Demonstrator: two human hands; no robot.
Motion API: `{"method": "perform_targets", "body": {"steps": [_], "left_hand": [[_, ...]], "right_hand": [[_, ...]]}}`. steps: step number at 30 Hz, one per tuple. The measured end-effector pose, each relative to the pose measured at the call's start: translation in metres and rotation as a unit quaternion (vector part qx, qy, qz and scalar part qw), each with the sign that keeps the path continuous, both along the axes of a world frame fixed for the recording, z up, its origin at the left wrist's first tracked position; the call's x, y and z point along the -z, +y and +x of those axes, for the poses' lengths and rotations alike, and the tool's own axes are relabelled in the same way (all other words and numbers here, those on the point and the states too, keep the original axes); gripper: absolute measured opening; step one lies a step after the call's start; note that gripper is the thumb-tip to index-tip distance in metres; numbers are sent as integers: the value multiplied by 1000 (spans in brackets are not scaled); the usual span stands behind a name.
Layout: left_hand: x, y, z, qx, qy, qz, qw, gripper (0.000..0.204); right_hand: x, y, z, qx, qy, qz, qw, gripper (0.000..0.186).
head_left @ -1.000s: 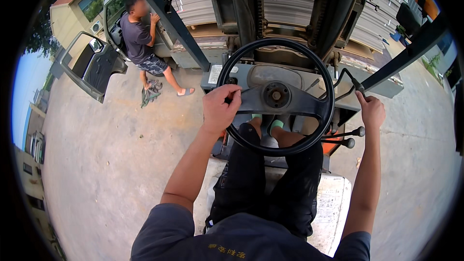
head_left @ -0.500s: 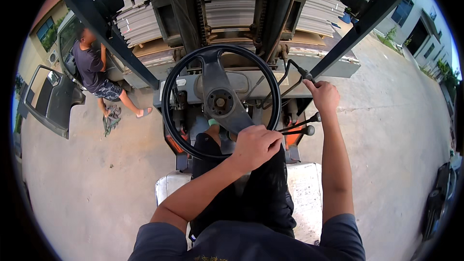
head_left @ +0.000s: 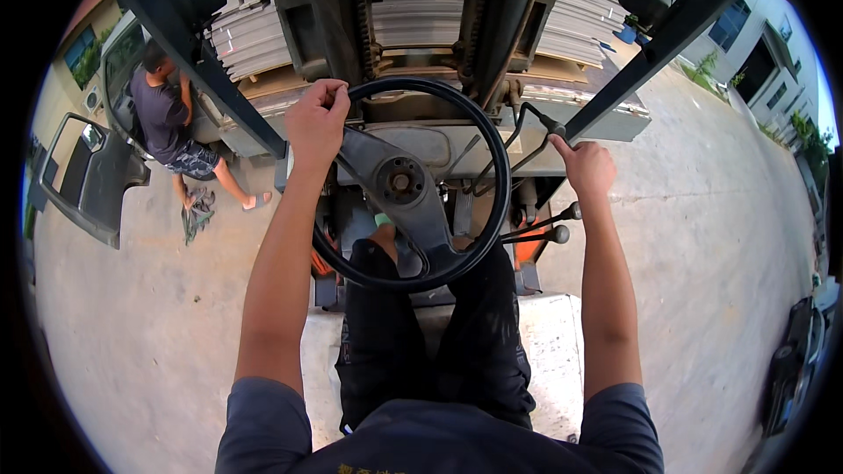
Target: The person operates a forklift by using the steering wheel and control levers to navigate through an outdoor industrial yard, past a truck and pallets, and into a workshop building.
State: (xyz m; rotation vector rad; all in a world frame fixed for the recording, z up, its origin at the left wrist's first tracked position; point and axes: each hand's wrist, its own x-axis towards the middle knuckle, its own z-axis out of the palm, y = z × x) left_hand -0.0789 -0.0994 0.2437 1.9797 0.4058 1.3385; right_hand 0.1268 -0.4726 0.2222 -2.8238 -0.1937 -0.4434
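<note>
Your left hand (head_left: pixel 316 123), closed on the steering wheel (head_left: pixel 502 180), has swung from bottom to upper left; steering seems under way. Your right hand (head_left: pixel 590 167) still grips the lever (head_left: pixel 551 125).

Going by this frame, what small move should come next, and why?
Probably a slow, slight turn of the steering wheel with the left hand, which is at its upper-left rim. The right hand is on the black-tipped lever, and a person stands by the open vehicle door at left, so gentleness seems wise.
</note>
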Motion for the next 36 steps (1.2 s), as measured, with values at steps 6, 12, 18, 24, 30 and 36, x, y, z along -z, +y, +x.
{"method": "perform_targets", "body": {"steps": [6,12,18,24,30,36], "left_hand": [[-21,-16,57,1,-9,28,1000,17],[-27,-29,74,-11,1,63,998,16],[-27,-25,68,-19,18,65,998,18],[-25,-17,58,-27,4,46,999,15],[-23,-11,53,-33,-11,51,998,15],[-22,-8,51,-30,-16,60,998,17]], "right_hand": [[-4,6,-3,12,-19,-15,1000,79],[-6,11,-4,14,-20,-11,1000,79],[-10,14,-8,22,-9,-13,1000,80],[-9,15,-8,26,-16,-15,999,80],[-10,16,-9,27,-13,-14,999,82],[0,15,-4,10,-61,-10,998,85]]}}
